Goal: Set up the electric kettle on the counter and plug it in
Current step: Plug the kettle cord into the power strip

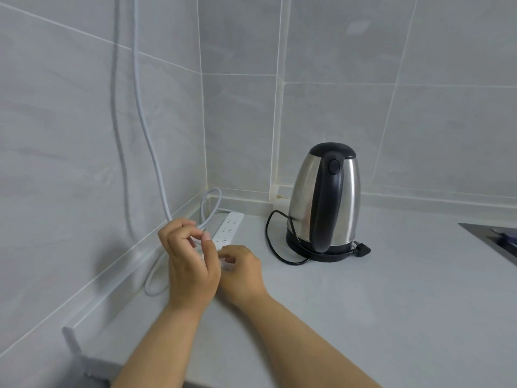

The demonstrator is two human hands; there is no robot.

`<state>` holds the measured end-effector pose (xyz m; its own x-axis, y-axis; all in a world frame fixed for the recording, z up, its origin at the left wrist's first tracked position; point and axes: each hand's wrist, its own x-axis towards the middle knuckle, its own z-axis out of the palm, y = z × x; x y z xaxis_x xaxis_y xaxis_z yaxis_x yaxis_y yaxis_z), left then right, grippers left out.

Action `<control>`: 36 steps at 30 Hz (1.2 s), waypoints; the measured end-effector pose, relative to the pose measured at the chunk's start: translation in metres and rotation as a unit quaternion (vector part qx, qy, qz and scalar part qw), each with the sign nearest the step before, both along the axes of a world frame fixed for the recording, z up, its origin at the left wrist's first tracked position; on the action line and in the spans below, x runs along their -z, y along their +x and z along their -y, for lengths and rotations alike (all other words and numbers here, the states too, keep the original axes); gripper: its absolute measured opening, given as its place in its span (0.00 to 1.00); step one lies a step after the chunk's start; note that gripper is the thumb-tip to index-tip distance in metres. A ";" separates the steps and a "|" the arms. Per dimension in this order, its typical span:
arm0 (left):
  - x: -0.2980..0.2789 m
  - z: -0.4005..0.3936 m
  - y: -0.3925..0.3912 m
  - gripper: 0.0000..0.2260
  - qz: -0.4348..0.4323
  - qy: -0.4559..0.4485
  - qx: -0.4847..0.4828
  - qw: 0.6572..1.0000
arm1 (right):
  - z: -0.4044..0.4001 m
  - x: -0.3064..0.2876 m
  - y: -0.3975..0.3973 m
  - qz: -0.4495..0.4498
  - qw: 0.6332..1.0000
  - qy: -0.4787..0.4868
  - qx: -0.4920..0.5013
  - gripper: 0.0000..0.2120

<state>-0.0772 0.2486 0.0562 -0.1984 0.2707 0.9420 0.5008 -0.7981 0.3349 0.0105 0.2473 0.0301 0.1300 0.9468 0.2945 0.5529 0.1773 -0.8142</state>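
No text, label, brand or number can be read on anything shown.

The near end of the white power strip [227, 229] was hidden behind the left hand [190, 264] and the right hand [240, 271]. The white cable [148, 135] ran up past the top edge. The right hand's fingers [228, 259] curled out of sight. A dark thing [500, 236] was cut off at the right edge. The kettle [326, 197] hid part of its black cord [270, 236].
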 end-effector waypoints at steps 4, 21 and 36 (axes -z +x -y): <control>0.003 0.003 0.006 0.07 -0.027 -0.008 0.038 0.999 | 0.004 -0.006 0.015 -0.079 0.997 0.003 -0.005 0.14; 0.020 0.008 0.074 0.11 -0.244 -0.180 0.088 0.949 | 0.057 -0.011 0.131 0.084 0.988 0.090 0.091 0.18; 0.020 -0.010 0.155 0.20 -0.248 -0.247 -0.034 0.936 | 0.061 -0.014 0.197 0.048 0.983 0.033 0.174 0.23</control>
